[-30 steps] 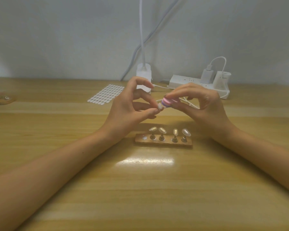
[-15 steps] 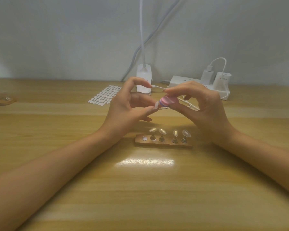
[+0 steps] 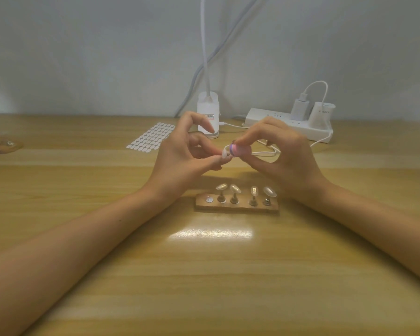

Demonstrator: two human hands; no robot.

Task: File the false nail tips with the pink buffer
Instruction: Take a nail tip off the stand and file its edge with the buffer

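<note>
Your left hand [image 3: 180, 161] pinches one false nail tip [image 3: 225, 154] at its fingertips. Your right hand [image 3: 289, 161] grips the pink buffer [image 3: 240, 150] between thumb and forefinger, its left end against that tip. Both are held above the desk [image 3: 204, 275], just beyond the wooden holder [image 3: 237, 207]. Over the last second the buffer has turned slightly against the tip while both hands stayed in place, which looks like short filing strokes under way. Four other tips [image 3: 234, 189] stand on the holder and its leftmost post [image 3: 209, 200] is bare, so those four probably still await filing.
</note>
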